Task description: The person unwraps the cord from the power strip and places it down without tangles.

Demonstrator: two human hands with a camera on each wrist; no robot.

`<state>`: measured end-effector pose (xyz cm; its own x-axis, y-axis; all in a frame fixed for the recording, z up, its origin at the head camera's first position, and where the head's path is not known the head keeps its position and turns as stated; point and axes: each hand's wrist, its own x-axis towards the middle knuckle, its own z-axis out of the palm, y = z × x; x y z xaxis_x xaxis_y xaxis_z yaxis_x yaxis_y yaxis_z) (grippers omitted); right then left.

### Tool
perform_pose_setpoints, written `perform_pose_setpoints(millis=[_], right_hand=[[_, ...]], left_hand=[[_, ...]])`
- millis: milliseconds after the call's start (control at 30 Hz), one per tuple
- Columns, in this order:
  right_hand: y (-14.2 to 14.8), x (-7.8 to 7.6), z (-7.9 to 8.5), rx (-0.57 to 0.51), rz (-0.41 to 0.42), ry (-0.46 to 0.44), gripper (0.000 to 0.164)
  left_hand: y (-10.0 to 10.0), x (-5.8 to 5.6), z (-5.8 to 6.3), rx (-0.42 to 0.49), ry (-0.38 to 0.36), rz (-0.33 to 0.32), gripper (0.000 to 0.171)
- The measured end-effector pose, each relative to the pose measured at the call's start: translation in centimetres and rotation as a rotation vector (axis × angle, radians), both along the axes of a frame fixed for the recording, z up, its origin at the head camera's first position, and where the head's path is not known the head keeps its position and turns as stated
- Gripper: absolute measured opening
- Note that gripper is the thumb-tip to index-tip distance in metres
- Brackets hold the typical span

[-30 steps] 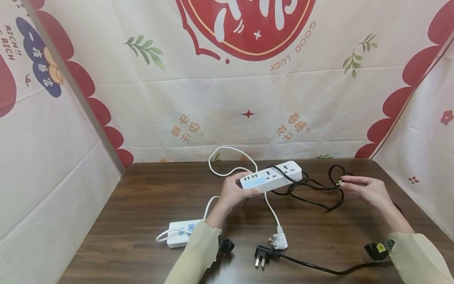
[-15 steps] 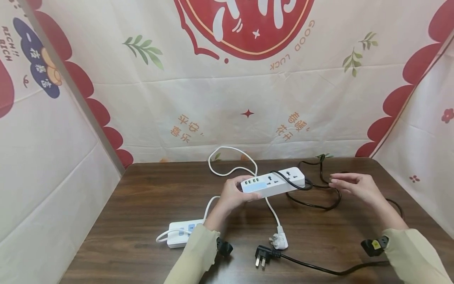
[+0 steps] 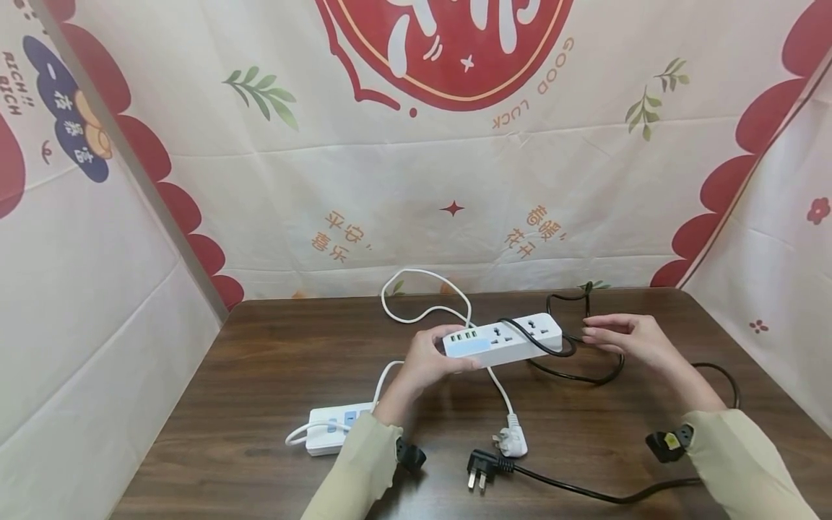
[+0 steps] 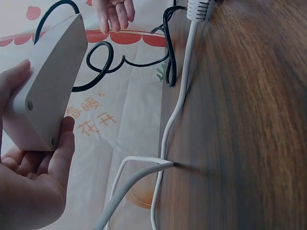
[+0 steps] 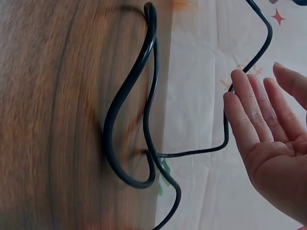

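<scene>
A white power strip (image 3: 477, 352) with USB ports and sockets is held by its left end, raised off the table, in my left hand (image 3: 425, 359). In the left wrist view, that hand's (image 4: 41, 179) thumb and fingers grip the strip's end (image 4: 50, 88). A black cord (image 3: 607, 377) wraps over the strip's right part and trails in loops to the right. My right hand (image 3: 640, 343) is just right of the strip, close to this cord. Its palm (image 5: 273, 158) shows in the right wrist view with fingers fairly straight, holding nothing; the cord (image 5: 110, 129) hangs beside them.
A second white power strip (image 3: 325, 430) lies at left, partly behind my left forearm. Its white cord (image 3: 425, 271) loops at the back, and a white plug (image 3: 512, 439) lies in the middle. A black plug (image 3: 484, 466) lies nearer on the wooden table (image 3: 247, 404).
My right hand has let go of the black cord and moved left toward the strip. Some cord loops have dropped away from the strip. The held strip has shifted slightly right and lower.
</scene>
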<state>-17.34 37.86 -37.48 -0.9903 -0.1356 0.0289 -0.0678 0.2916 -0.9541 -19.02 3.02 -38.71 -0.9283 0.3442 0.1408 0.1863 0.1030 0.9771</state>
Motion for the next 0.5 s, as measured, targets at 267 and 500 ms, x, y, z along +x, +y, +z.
perform_pose_setpoints(millis=[267,500], right_hand=[[-1.0,-1.0,-0.1,-0.03,0.026,0.025,0.022],[-2.0,-2.1,-0.2,-0.055,0.027,0.03,0.024]], left_hand=[[-0.2,-0.4,-1.0,-0.014,-0.006,-0.025,0.053],[-0.6,0.5,0.4,-0.004,-0.005,-0.054,0.051]])
